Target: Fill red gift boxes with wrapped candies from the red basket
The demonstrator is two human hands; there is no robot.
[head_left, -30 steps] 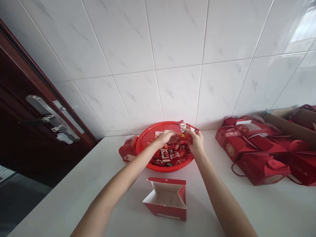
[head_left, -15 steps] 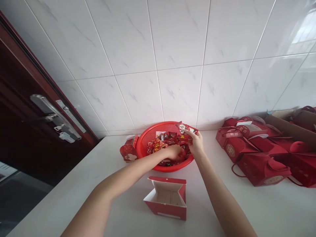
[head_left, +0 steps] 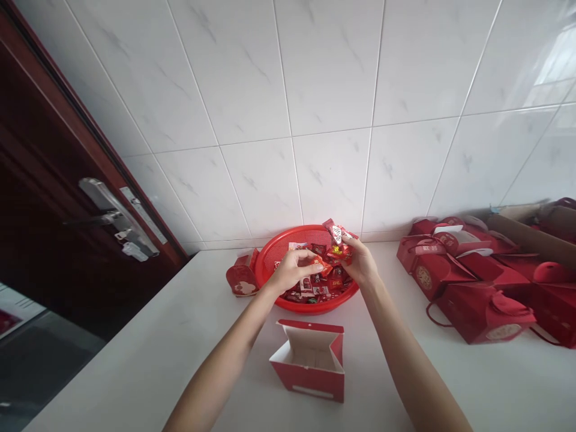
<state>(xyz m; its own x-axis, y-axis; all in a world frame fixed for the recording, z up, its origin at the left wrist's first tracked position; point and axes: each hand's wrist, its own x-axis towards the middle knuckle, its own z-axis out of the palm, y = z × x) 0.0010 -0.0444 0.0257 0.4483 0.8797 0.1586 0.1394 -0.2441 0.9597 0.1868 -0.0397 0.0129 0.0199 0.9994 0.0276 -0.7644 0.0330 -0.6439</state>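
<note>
A red plastic basket with wrapped sweets in it stands by the wall. Over its middle my left hand pinches an orange-red wrapped sweet. My right hand, at the basket's right side, is closed round several wrapped sweets, red and white ones sticking up past the fingers. In front of the basket an open red box with a white inside stands on the white table; no sweets show in it.
One small red box touches the basket's left side. Several closed red boxes with cord handles crowd the right, beside a cardboard box. A dark red door with a metal handle is at the left.
My left hand has risen from among the sweets and turned, now showing an orange-red sweet in its fingertips. My right hand still holds its sweets. The view has shifted slightly.
</note>
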